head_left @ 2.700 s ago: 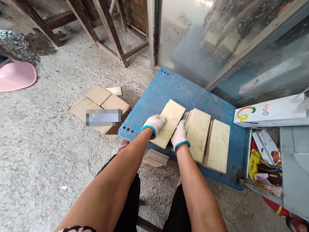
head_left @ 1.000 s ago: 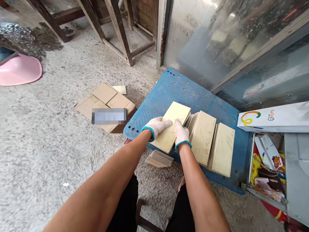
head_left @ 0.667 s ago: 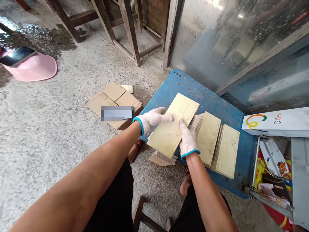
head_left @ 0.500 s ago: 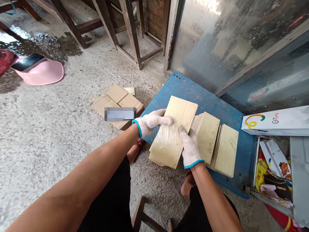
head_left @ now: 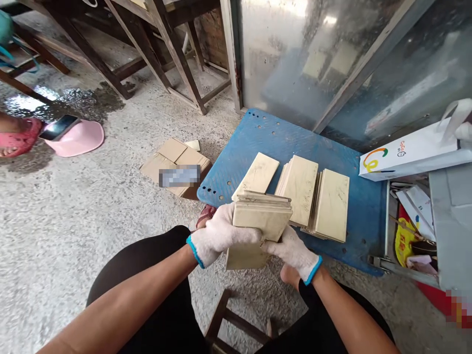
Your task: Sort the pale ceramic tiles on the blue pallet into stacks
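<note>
Both gloved hands were clamped on a stack of tiles (head_left: 258,221): left hand (head_left: 217,236) wrapped over its near-left side, right hand (head_left: 293,250) cupped under the lower right. Stack was lifted off the blue board (head_left: 258,132), held over the lap, top edges facing the camera, long axis running approx. away and down. Step looked like squaring up a gathered bundle; next move prob. needs firm support underneath. Single tile (head_left: 256,176) and two leaning rows (head_left: 313,196) lay on the board beyond.
</note>
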Tool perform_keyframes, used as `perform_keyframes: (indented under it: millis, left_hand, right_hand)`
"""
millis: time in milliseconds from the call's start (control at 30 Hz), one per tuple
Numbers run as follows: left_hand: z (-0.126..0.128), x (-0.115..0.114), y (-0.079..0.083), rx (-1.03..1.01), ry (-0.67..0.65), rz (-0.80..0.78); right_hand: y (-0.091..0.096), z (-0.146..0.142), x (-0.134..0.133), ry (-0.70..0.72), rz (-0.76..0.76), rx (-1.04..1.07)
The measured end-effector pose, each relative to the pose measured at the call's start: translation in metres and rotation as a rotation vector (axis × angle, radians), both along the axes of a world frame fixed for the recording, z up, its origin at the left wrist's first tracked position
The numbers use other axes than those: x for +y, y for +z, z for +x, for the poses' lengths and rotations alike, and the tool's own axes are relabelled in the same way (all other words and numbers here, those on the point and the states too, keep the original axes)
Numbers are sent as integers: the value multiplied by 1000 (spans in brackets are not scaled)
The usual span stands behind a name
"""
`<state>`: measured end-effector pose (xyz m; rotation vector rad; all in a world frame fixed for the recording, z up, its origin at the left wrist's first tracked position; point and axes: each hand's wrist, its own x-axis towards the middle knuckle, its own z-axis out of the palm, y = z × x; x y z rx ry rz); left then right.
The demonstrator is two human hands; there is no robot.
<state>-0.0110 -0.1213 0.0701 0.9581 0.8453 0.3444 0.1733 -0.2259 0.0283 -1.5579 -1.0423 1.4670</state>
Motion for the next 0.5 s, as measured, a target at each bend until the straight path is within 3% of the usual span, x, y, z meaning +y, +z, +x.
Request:
perform_keyframes:
  millis: [67, 133, 233, 367, 433, 500]
  left_hand:
    - [-1, -10, -9, 30, -24, -2]
    - [-2, -17, -22, 67, -67, -6]
    - [-3, -26, -35, 118, -197, 6]
    - [-3, -34, -27, 299, -459, 163]
    - [-5, -36, -21, 358, -554, 240]
    - [-9, -37, -19, 391, -594, 259]
  right_hand:
    - [0, 13, -5, 79, -51, 10]
    - [6, 28, -10, 73, -69, -10]
    - [25, 38, -12, 64, -35, -237]
    - [42, 21, -8, 371, 55, -595]
    - [41, 7, -6, 511, 21, -607]
    - [37, -4, -7, 549, -70, -577]
